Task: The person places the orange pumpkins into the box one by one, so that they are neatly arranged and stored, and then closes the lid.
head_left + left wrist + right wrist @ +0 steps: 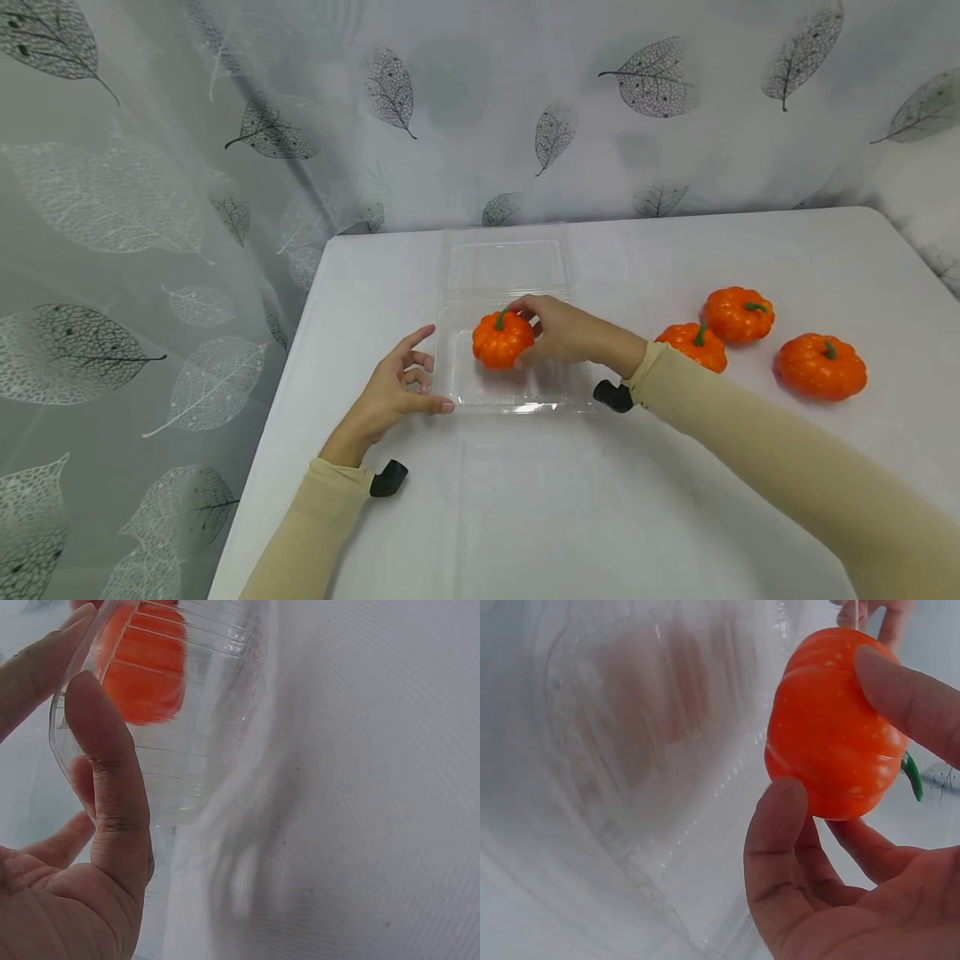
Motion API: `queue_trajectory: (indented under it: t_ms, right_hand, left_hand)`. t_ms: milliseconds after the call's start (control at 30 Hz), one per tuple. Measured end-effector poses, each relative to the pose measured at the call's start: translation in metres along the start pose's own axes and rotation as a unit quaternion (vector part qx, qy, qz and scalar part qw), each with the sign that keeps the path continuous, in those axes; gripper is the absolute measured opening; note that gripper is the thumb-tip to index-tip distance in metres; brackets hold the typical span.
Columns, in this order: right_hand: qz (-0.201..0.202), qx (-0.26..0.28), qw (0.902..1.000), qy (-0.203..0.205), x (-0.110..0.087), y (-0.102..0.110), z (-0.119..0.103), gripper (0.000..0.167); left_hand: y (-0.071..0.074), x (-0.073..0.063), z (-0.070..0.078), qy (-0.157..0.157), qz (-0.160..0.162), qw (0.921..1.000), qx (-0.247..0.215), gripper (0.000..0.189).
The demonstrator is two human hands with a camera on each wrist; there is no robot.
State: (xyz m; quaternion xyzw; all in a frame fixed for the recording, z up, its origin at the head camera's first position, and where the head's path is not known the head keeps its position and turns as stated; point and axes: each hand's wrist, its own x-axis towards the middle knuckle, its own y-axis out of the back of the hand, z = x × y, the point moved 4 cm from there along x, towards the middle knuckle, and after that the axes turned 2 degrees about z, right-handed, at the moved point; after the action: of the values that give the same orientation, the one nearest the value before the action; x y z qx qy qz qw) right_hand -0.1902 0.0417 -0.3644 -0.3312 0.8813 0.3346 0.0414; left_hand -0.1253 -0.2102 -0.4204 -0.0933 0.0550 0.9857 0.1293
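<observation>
My right hand [558, 329] pinches a small orange toy pumpkin [502, 340] with a green stem, thumb and fingertips on its sides. It holds the pumpkin over the base of a clear plastic clamshell box [465, 392], whose lid [510, 265] lies folded back behind. In the right wrist view the pumpkin [836, 727] hangs above the ribbed clear plastic. At the box's left side is my left hand [397, 387], fingers spread and loosely bent, thumb by the front left corner. The left wrist view shows the thumb [112, 780] against the box wall.
Three more orange pumpkins lie to the right on the white table [540, 508]: one [693, 346] partly behind the right sleeve, one [738, 315] farther back, one [820, 367] farthest right. A leaf-patterned curtain [465, 108] hangs behind and to the left.
</observation>
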Motion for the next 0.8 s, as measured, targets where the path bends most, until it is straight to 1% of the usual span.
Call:
queue_trajectory:
  t_ms: [67,167,300,400,467,567,667,800]
  right_hand:
    - [-0.002,-0.027,0.9996,0.006,0.001,0.0,-0.002,0.07]
    - [-0.004,-0.083,0.9966,0.003,0.003,-0.002,-0.002,0.072]
    - [-0.001,-0.152,0.9883,-0.013,0.004,-0.006,-0.001,0.072]
    - [0.007,-0.184,0.9828,-0.018,0.004,-0.009,-0.001,0.067]
    - [0.013,-0.194,0.9807,-0.02,0.003,-0.01,0.001,0.064]
    - [0.019,-0.196,0.9802,-0.02,0.001,-0.01,0.004,0.064]
    - [0.022,-0.192,0.981,-0.015,0.0,-0.011,0.005,0.066]
    - [0.018,-0.183,0.9828,-0.017,0.0,-0.012,0.009,0.069]
  left_hand:
    - [0.0,0.0,0.0,-0.001,0.0,1.0,0.0,0.115]
    - [0.0,-0.001,0.0,-0.001,-0.001,1.0,0.001,0.115]
    - [0.0,-0.002,0.002,0.0,0.001,1.0,0.001,0.114]
    - [0.0,-0.002,0.001,0.003,0.002,1.0,-0.002,0.115]
    - [-0.001,-0.002,0.001,0.005,0.003,1.0,-0.004,0.115]
    - [-0.001,-0.002,0.001,0.005,0.0,1.0,-0.002,0.115]
    - [-0.001,-0.002,0.002,0.003,0.001,1.0,0.003,0.115]
    - [-0.001,-0.003,0.002,0.006,0.004,1.0,0.006,0.115]
